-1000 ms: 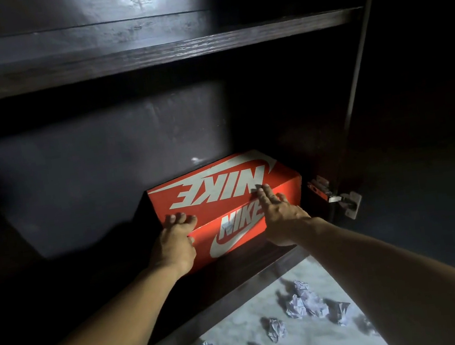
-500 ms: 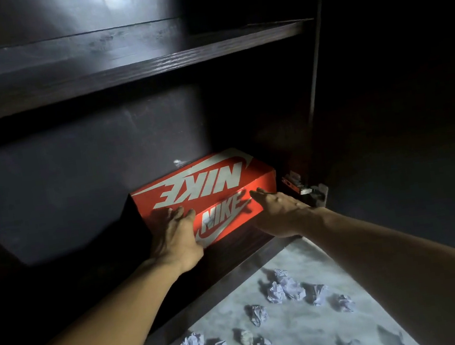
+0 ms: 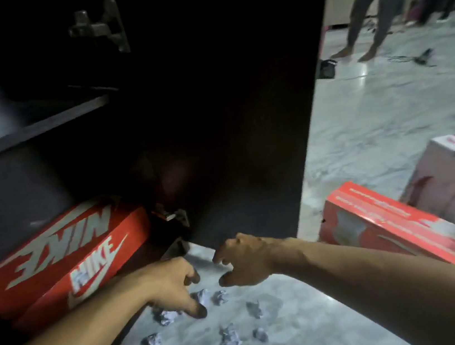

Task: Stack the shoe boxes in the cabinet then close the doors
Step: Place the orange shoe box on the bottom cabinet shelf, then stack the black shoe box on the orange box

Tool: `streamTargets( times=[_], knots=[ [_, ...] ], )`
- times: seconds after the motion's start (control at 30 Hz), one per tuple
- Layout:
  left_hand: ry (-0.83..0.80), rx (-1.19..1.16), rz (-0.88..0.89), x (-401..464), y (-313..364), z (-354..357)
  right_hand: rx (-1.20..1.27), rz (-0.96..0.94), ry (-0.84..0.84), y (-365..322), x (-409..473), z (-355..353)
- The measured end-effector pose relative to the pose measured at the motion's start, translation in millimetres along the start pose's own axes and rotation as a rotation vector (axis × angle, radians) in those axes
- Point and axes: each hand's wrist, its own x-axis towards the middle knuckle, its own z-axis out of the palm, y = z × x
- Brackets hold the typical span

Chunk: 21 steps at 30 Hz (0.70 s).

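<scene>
Both hands have come off the Nike box [image 3: 63, 259] since half a second ago, and the view has swung right, bringing the open door [image 3: 241, 112] and two more boxes into sight.

Head view: the Nike box lies on the cabinet [image 3: 32, 182] floor at the left, under a shelf [image 3: 30, 128], its right end near the lower hinge [image 3: 173, 219]. The left hand [image 3: 171, 282] hangs over the marble floor [image 3: 360, 130] just in front of the cabinet, fingers loosely curled and pointing down, holding nothing. The right hand [image 3: 244, 259] is just beside it, fingers also loosely curled and empty. Crumpled paper balls [image 3: 229, 338] lie scattered on the near floor under the hands. At the right, a red box [image 3: 398, 228] lies on the floor with a white box [image 3: 454, 175] behind it, both blurred. Far right, a person's bare legs [image 3: 364, 12] stand on the floor.
</scene>
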Motion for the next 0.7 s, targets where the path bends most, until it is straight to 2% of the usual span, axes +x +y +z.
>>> streamTargets(
  times=[0.17,0.33,0.5,0.7],
  knots=[
    [-0.13,0.16,0.154,16.4,76.7,7.4,0.091,0.164,-0.076,54.9,-81.5,7.7],
    [-0.147,0.281,0.352,34.2,165.3,23.7,0.165,0.413,-0.094,110.4,-168.9,14.7],
    [-0.112,0.297,0.532,44.0,257.2,45.6,0.127,0.61,-0.03,151.3,-251.6,24.0],
    [-0.062,0.243,0.794,36.3,357.0,74.5,0.296,0.766,0.162,166.3,-364.7,11.7]
  ],
)
